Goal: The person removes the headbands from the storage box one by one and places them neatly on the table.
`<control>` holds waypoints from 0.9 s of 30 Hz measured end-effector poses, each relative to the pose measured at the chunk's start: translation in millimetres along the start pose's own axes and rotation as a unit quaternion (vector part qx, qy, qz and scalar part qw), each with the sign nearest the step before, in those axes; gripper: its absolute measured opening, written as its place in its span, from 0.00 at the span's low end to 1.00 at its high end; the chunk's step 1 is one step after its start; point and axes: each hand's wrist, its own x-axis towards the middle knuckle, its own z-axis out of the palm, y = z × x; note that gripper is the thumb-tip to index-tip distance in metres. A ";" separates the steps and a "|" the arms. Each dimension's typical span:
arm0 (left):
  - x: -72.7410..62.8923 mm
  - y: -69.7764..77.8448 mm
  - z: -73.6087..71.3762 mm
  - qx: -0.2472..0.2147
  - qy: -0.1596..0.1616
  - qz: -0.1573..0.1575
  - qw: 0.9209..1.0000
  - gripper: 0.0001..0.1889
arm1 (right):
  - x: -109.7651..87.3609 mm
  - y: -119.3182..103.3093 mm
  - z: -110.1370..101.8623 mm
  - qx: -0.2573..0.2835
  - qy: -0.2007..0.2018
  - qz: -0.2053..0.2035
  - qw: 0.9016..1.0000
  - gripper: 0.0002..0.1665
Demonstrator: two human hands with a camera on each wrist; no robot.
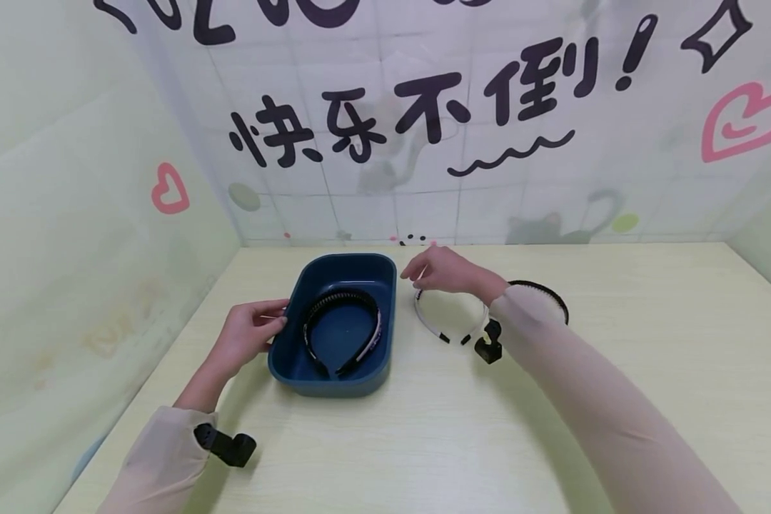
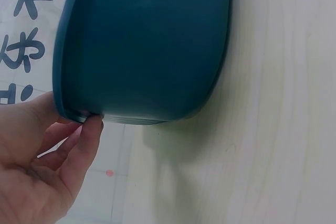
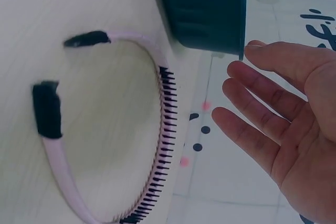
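Note:
On the table stands a dark blue plastic bin, with black headbands lying inside, one with a pale outer face. My left hand pinches the bin's left rim between thumb and fingers, as the left wrist view also shows. A pale pink headband with black tips and dark teeth lies right of the bin. Over its far side hovers my right hand, fingers loosely bent and holding nothing. In the right wrist view, the thumb is close to the bin's edge; whether it touches I cannot tell.
A black toothed headband lies farther right, partly hidden behind the right sleeve. A printed backdrop rises behind the wooden table, with a side panel on the left.

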 end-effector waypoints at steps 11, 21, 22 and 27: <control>0.9 -2.2 -0.6 -0.002 0.000 0.001 1.000 0.21 | 13.3 -15.1 6.7 0.013 -0.008 -0.012 1.000 0.16; 1.0 -1.4 -2.5 -0.009 -0.002 0.004 1.000 0.21 | 19.0 -27.6 2.1 0.000 -0.007 -0.014 1.000 0.16; 1.0 -1.4 -2.3 -0.010 -0.002 0.004 1.000 0.21 | 19.9 -28.7 1.7 -0.002 -0.007 -0.015 1.000 0.16; 0.0 -1.3 -0.7 -0.015 -0.003 0.002 1.000 0.21 | 24.2 -33.7 2.5 -0.007 -0.007 -0.022 1.000 0.16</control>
